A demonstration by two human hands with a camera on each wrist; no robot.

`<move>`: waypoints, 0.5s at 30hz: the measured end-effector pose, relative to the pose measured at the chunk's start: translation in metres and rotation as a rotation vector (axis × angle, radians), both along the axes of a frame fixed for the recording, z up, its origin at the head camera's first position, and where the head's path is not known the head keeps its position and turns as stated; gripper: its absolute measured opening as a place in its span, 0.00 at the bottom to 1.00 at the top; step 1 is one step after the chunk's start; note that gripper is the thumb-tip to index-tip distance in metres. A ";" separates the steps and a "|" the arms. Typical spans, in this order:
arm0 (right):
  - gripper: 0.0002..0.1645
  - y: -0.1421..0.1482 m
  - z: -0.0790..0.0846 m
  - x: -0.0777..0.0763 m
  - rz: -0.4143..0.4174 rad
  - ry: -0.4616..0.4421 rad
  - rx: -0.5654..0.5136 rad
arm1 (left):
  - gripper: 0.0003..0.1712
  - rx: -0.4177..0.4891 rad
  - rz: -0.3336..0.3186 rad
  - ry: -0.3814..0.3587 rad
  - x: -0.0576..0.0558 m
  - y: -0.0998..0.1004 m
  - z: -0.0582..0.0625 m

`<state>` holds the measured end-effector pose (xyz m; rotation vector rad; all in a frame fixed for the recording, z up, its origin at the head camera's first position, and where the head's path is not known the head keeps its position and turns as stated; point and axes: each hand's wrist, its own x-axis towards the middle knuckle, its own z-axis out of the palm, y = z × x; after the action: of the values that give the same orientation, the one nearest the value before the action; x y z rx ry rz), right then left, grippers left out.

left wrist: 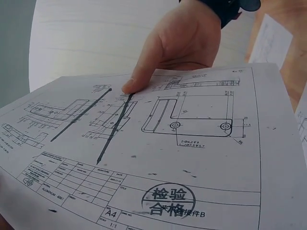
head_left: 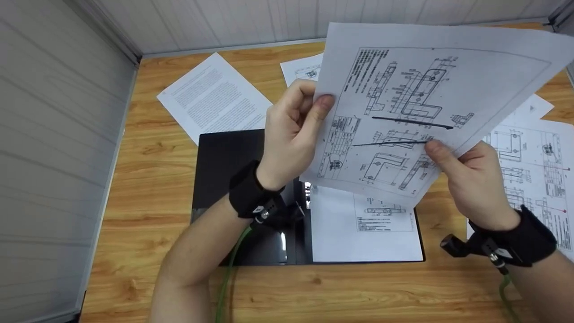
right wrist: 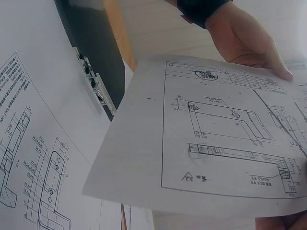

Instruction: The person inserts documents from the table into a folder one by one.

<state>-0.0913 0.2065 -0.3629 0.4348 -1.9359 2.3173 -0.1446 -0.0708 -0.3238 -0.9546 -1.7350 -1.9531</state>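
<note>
Forearms extended, left fingers pinching — farther forward, right fingers pinching — thumb uppermost

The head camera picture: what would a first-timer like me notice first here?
The eye goes first to the drawing sheet, held up between the left hand and right hand, with two bold black strokes across it. Beneath it, an open black folder lies on the wooden table. Each wrist wears a black strap with a green cable.
</note>
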 end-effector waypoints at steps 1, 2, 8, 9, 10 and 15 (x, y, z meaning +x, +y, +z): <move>0.18 0.000 0.000 0.000 0.003 0.003 -0.004 | 0.04 -0.004 0.002 0.002 0.000 0.000 0.000; 0.18 0.000 -0.001 0.000 0.006 0.006 -0.007 | 0.04 -0.009 0.003 0.004 0.000 -0.001 0.000; 0.19 0.002 -0.001 0.001 -0.001 -0.007 0.030 | 0.07 -0.096 -0.007 0.039 0.001 -0.008 -0.002; 0.19 0.003 0.000 0.001 -0.007 -0.018 0.044 | 0.10 -0.134 -0.008 0.055 0.001 -0.010 -0.003; 0.19 0.004 0.000 0.001 -0.014 -0.032 0.052 | 0.13 -0.175 -0.006 0.070 0.001 -0.013 -0.003; 0.22 0.018 -0.003 0.002 -0.018 -0.122 -0.011 | 0.32 -0.497 0.107 0.142 0.003 -0.033 -0.011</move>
<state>-0.0896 0.2246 -0.3656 0.2806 -1.9697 2.3940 -0.1413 -0.1036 -0.3346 -1.0971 -2.1812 -1.3721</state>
